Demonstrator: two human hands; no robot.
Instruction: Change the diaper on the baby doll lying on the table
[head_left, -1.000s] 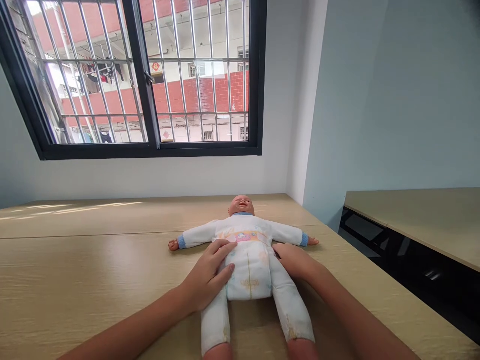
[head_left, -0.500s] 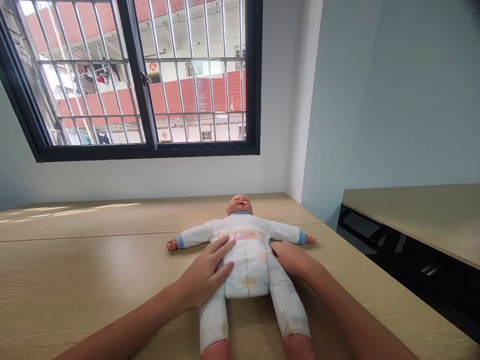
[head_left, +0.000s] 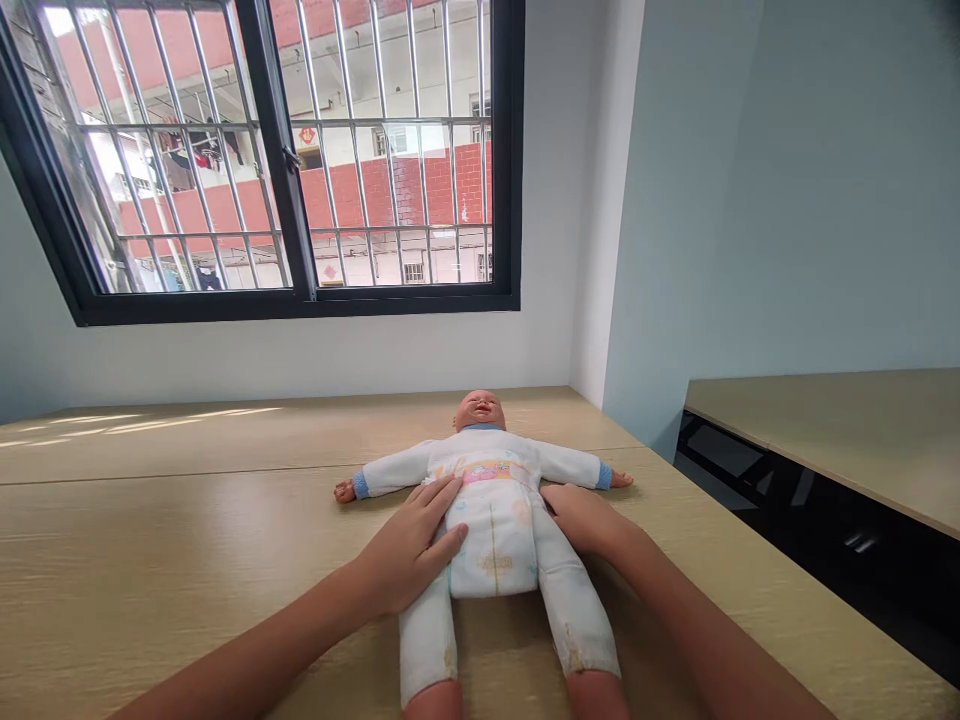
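Note:
A baby doll (head_left: 420,466) in a white outfit with blue cuffs lies on its back on the wooden table, arms spread and legs toward me. Around its hips is a white diaper (head_left: 495,540) with a coloured band across the waist. My left hand (head_left: 416,545) rests on the diaper's left side, fingers stretched out and thumb on the front panel. At the doll's other hip is my right hand (head_left: 581,515); its fingers are hidden behind the diaper's side and the doll's body.
The light wooden table (head_left: 187,560) reaches back to the wall below a barred window (head_left: 390,300). Off to the right, past the table's edge, stands another wooden surface (head_left: 847,420) with a glossy black front (head_left: 810,530).
My left fingers have shifted very slightly back from the waistband. The doll and my right hand look the same.

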